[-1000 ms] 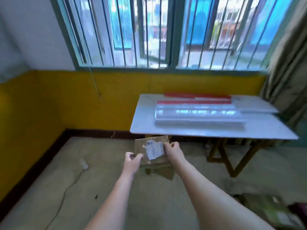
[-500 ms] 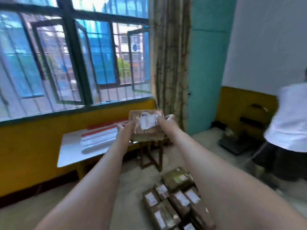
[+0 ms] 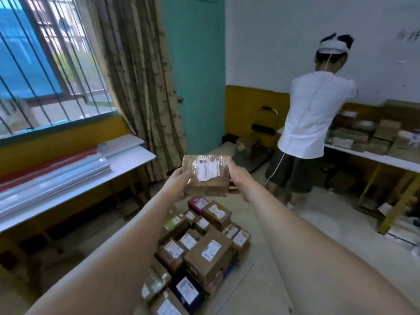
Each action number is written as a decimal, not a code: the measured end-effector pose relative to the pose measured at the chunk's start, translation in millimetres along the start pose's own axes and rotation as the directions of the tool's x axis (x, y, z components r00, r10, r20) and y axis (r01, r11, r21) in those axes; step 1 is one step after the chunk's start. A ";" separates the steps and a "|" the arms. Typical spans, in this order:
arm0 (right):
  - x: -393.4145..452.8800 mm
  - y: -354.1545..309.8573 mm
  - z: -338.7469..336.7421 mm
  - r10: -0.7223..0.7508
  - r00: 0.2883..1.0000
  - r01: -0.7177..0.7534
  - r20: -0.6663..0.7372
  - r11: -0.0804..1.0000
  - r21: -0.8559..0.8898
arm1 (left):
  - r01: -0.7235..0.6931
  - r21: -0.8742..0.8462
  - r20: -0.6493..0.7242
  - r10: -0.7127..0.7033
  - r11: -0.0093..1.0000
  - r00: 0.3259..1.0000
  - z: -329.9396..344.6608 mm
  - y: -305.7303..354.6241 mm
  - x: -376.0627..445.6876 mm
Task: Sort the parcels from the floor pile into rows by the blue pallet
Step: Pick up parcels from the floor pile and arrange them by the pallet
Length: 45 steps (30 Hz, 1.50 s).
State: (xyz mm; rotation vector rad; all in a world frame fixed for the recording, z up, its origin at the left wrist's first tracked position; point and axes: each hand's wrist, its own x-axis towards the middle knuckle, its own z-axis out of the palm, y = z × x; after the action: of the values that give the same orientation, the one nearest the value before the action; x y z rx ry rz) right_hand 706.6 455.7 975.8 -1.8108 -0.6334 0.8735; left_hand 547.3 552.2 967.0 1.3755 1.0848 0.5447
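1. Fingers of both my hands were curled round one small parcel: my left hand held its left edge, my right hand its right edge, so neither hand was nearer.
2. It hung in the air at arm's length, label facing me, its long side running left to right between my palms.
3. Parcels already on the floor lay directly below and nearer to me than the one I held.
4. I judged the next move to be a lowering toward those rows; no blue pallet showed.
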 end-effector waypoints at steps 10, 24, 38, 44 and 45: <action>176.0 101.8 -141.0 0.262 0.965 -0.263 0.023 0.960 0.098 | 0.270 0.027 0.086 -0.271 0.963 0.959 178.6 -24.2 154.2; 497.2 332.4 -82.0 0.482 0.860 -0.455 0.168 0.873 -0.176 | 0.517 -0.111 -0.051 -0.524 0.849 0.850 280.8 -228.7 422.8; 663.2 544.1 -16.8 0.403 0.846 -0.248 0.349 0.877 -0.412 | 0.614 -0.129 -0.218 -0.626 0.779 0.748 348.5 -478.6 560.8; 675.6 567.4 15.6 0.391 0.806 -0.187 0.445 0.881 -0.435 | 0.676 -0.220 -0.154 -0.709 0.704 0.688 346.6 -495.7 572.6; 676.5 568.5 19.1 0.397 0.797 -0.175 0.456 0.873 -0.455 | 0.675 -0.295 -0.119 -0.727 0.677 0.677 346.2 -502.2 573.6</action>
State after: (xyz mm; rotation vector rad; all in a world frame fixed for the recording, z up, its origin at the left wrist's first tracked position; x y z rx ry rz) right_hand 1119.3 757.8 254.9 -2.0622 -0.9503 1.5995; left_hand 962.4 772.8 274.2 0.5972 1.5819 0.2287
